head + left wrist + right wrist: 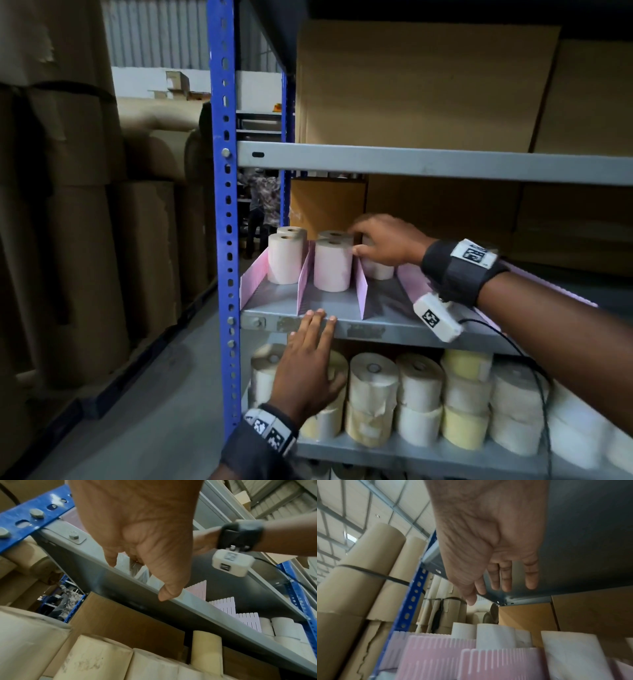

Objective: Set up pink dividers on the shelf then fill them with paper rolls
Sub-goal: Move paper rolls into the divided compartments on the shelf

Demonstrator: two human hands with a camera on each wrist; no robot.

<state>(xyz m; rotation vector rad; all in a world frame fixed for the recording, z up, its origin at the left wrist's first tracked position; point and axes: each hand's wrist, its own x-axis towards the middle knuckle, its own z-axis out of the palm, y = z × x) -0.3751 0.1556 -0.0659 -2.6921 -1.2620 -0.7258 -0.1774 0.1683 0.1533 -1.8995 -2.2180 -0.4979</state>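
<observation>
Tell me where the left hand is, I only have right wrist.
Observer: The left hand is open, its fingers laid on the front edge of the shelf. It holds nothing.
Operator: Rolls per bay?
Observer: Two rolls stand in the leftmost bay and two in the next. One shows in the third, partly behind the right hand.

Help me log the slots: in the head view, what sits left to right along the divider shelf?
Blue upright → first pink divider → roll → second divider → roll → third divider → right hand.
</observation>
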